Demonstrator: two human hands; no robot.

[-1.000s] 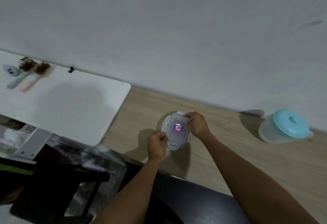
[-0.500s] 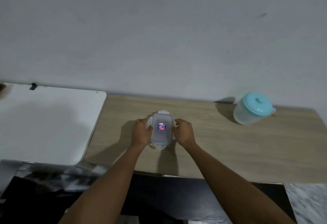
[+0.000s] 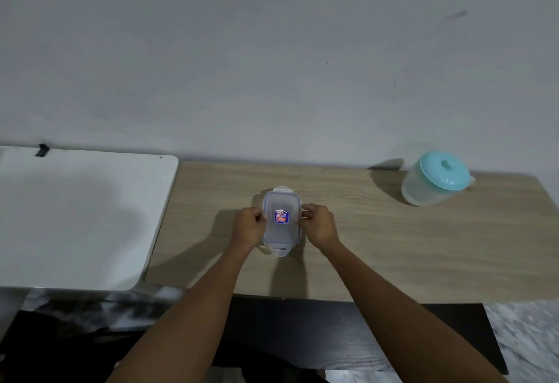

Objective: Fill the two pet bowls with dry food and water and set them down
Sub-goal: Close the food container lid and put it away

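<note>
A small clear plastic container (image 3: 281, 231) with a snap-lock lid and a blue and red sticker stands on the wooden table (image 3: 393, 246). My left hand (image 3: 249, 227) grips its left side and my right hand (image 3: 317, 224) grips its right side, fingers curled at the side clips. The end clips stick out at the far and near ends. A clear jug with a teal lid (image 3: 435, 178) stands at the table's back right, apart from my hands. No pet bowl is in view.
A white table (image 3: 75, 216) adjoins the wooden one on the left, with a black clip (image 3: 41, 149) at its back edge. A plain wall rises behind both. Dark floor and a marbled patch (image 3: 526, 340) lie below the table's front edge.
The view swung right, so the brushes on the white table left the frame. My hands moved from the container's corners to its two long sides; the container stayed on the table.
</note>
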